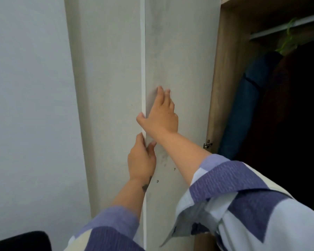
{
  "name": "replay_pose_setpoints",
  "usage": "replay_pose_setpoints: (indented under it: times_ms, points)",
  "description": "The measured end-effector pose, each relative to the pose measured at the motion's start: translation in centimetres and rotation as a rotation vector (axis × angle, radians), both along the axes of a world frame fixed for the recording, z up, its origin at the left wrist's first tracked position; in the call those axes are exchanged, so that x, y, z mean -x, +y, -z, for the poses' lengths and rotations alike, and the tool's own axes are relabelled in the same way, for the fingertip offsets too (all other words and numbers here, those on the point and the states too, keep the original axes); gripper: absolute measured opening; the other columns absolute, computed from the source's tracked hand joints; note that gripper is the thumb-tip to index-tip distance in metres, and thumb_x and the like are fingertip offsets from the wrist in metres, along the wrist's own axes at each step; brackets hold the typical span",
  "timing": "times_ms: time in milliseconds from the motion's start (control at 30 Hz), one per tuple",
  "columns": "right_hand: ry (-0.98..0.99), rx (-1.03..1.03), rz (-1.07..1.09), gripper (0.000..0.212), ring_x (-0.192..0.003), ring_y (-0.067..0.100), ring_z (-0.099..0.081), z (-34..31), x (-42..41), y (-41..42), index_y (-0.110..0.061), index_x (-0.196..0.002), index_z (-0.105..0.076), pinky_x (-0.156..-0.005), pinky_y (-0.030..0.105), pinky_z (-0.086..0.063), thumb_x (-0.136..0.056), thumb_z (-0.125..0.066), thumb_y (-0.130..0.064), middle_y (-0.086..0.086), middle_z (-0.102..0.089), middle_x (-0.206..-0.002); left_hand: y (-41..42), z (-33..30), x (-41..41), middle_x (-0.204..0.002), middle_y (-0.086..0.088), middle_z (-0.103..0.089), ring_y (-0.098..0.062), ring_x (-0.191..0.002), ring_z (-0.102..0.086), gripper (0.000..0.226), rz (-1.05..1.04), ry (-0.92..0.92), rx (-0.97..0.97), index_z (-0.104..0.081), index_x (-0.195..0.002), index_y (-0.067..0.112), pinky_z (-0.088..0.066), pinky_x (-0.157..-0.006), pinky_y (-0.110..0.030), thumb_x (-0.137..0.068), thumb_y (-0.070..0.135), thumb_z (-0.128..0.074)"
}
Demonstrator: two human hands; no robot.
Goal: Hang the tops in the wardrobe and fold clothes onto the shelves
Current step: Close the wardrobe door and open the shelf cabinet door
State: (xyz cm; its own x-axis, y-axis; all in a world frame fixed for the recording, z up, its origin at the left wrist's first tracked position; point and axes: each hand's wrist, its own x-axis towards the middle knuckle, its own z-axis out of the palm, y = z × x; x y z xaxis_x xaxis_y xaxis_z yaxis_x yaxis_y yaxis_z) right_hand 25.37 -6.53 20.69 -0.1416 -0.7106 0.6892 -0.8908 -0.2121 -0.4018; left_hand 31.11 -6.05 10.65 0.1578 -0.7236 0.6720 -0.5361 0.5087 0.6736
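Note:
The pale grey wardrobe door [179, 60] stands open, with its white front edge [143, 69] running up the middle of the view. My left hand [140, 160] pinches that edge, thumb on the left side and fingers on the door's face. Just above it, my right hand [160, 115] lies flat on the door's face with straight fingers, its thumb tip touching the edge. Inside the wardrobe at the right, a blue garment [246, 105] and a dark garment [290, 115] hang below a white rail [286, 26]. A green hanger [288, 38] hooks over the rail.
A second grey panel [107, 78] stands left of the door edge, against a white wall [29, 87]. A metal hinge [208, 144] joins the door to the wooden wardrobe frame [223, 69]. A black object [20, 240] shows at the bottom left corner.

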Motion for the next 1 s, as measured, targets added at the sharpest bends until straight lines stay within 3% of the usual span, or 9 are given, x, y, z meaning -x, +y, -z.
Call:
replay_pose_setpoints:
  times_ms: [100,233,333,433,500,600,733,900,1000]
  points:
    - [0.015,0.011,-0.029,0.092,-0.144,0.028,-0.017,-0.1,2.2,2.3,-0.016,-0.151,0.001,-0.107,0.045,-0.034,-0.082,-0.056,-0.041,0.009,-0.001,-0.160,1.3,0.8,0.6,-0.075,0.009,-0.052,-0.026,-0.070,-0.057,0.014,0.119,-0.099,0.027,-0.039,-0.105,0.016,-0.041,-0.060,-0.034,-0.100,0.029,-0.039]
    - [-0.027,0.071,-0.120,0.090,-0.144,0.022,-0.021,0.7,6.1,5.6,-0.021,-0.151,-0.002,-0.112,0.044,-0.031,-0.082,-0.056,-0.040,0.001,-0.009,-0.160,3.2,1.2,1.7,-0.113,-0.001,-0.061,-0.026,-0.091,-0.065,0.051,0.251,-0.343,0.115,-0.020,-0.145,0.021,-0.050,-0.075,-0.034,-0.099,0.036,-0.036]
    - [-0.038,0.132,-0.139,0.083,-0.139,0.017,-0.033,1.5,9.7,8.1,-0.023,-0.151,-0.008,-0.109,0.043,-0.036,-0.084,-0.054,-0.042,-0.003,-0.023,-0.156,4.3,1.4,4.4,-0.141,-0.004,-0.047,-0.022,-0.098,-0.064,0.072,0.380,-0.464,0.238,0.010,-0.148,0.025,-0.049,-0.081,-0.029,-0.096,0.045,-0.035]
    - [0.000,0.177,-0.079,0.071,-0.129,0.016,-0.047,2.7,13.9,10.3,-0.021,-0.149,-0.017,-0.106,0.044,-0.040,-0.090,-0.043,-0.051,-0.004,-0.043,-0.146,4.8,1.8,8.2,-0.158,-0.005,-0.018,-0.019,-0.126,-0.050,0.080,0.495,-0.535,0.349,0.015,-0.149,0.022,-0.046,-0.100,-0.033,-0.093,0.054,-0.032]
    - [0.049,0.214,0.026,0.064,-0.130,0.014,-0.046,4.3,16.8,11.8,-0.020,-0.148,-0.027,-0.111,0.044,-0.033,-0.094,-0.029,-0.055,-0.003,-0.050,-0.140,4.9,2.4,10.7,-0.160,-0.007,0.000,-0.020,-0.144,-0.025,0.084,0.539,-0.557,0.414,0.010,-0.151,0.009,-0.034,-0.113,-0.037,-0.094,0.050,-0.036]
    - [0.134,0.228,0.358,0.060,-0.140,0.015,-0.031,7.1,21.5,14.0,-0.018,-0.145,-0.037,-0.118,0.043,-0.015,-0.095,-0.018,-0.046,0.001,-0.043,-0.147,5.3,3.2,14.4,-0.157,-0.022,0.003,-0.028,-0.147,-0.005,0.084,0.593,-0.601,0.510,0.002,-0.148,-0.004,-0.025,-0.116,-0.046,-0.094,0.047,-0.038]
    - [0.404,0.083,0.832,0.059,-0.146,0.029,-0.017,9.7,28.8,17.3,-0.009,-0.144,-0.038,-0.115,0.058,-0.010,-0.088,-0.041,-0.025,0.014,-0.025,-0.155,5.1,4.0,19.3,-0.155,-0.028,0.009,-0.039,-0.145,0.004,0.099,0.667,-0.637,0.554,0.009,-0.147,-0.002,-0.017,-0.116,-0.054,-0.089,0.058,-0.043]
    - [0.568,-0.146,1.059,0.068,-0.146,0.038,0.000,10.9,34.1,21.3,-0.007,-0.150,-0.020,-0.109,0.069,-0.006,-0.088,-0.025,-0.035,0.020,-0.005,-0.158,4.2,4.4,24.6,-0.153,-0.028,0.017,-0.043,-0.143,0.014,0.118,0.670,-0.783,0.549,0.025,-0.146,0.012,-0.014,-0.114,-0.061,-0.073,0.083,-0.036]
    - [0.543,-0.202,1.107,0.075,-0.146,0.036,-0.002,11.5,35.5,21.9,-0.011,-0.151,-0.021,-0.107,0.070,-0.010,-0.084,-0.038,-0.040,0.018,-0.005,-0.159,3.9,4.5,27.4,-0.151,-0.027,0.026,-0.045,-0.140,0.021,0.136,0.660,-0.884,0.499,0.032,-0.143,0.014,-0.010,-0.112,-0.065,-0.057,0.089,-0.043]
